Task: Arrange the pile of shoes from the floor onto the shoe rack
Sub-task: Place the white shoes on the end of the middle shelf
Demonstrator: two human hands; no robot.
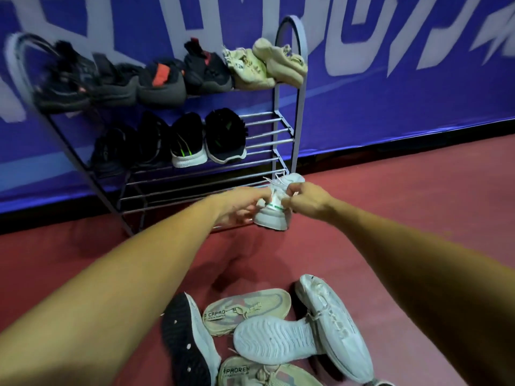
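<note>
Fingers point(289, 203) on my right hand point(306, 201) are curled tight on the white sneaker point(274, 214). My left hand point(242, 208) grips the other side, so both are clamped on it. It's at 12 o'clock from me, at the right end of the bottom shelf of the shoe rack point(276, 107), heel toward me. Can't tell if the sole is down on the bars yet.

What bugs me: the heel looks like it hangs past the front bar, so if I let go now I reckon it tips back onto the floor point(418, 218). The loose laces could also snag a bar as I pull away.

Rack contents: the top shelf is full, with a row of dark shoes point(161, 82) plus a beige pair point(267, 65) crowding the frame at 1 o'clock. A bump there could drop one. The middle shelf has four dark trainers point(189, 140) and bare bars to their right. The pile point(278, 338) at 6 o'clock has at least five left.
</note>
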